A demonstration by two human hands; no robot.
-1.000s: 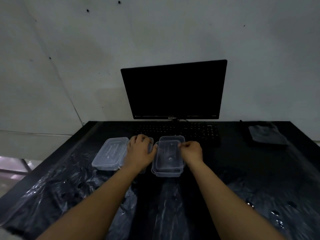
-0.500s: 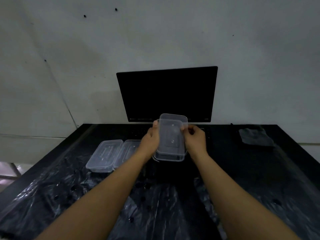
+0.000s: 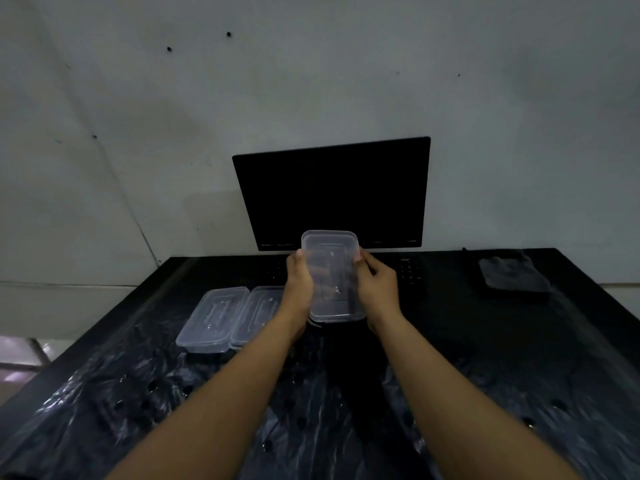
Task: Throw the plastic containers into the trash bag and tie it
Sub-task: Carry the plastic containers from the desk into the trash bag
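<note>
I hold a clear rectangular plastic container (image 3: 332,275) up off the table, tilted with its far end raised. My left hand (image 3: 300,285) grips its left side and my right hand (image 3: 377,289) grips its right side. Two more clear lidded containers lie side by side on the table to the left, one at the far left (image 3: 213,318) and one next to it (image 3: 258,311), partly behind my left wrist. A black trash bag (image 3: 173,403) lies spread and crumpled across the near part of the table under my arms.
A dark monitor (image 3: 332,192) stands at the back against the white wall, with a black keyboard (image 3: 408,271) below it. A grey folded cloth (image 3: 512,275) lies at the back right of the black table (image 3: 571,341). The table's left edge drops to the floor.
Both hands took hold of the right-hand container and lifted it off the table toward me, tilting its far end up. My left hand left the middle container. The other two containers stayed put.
</note>
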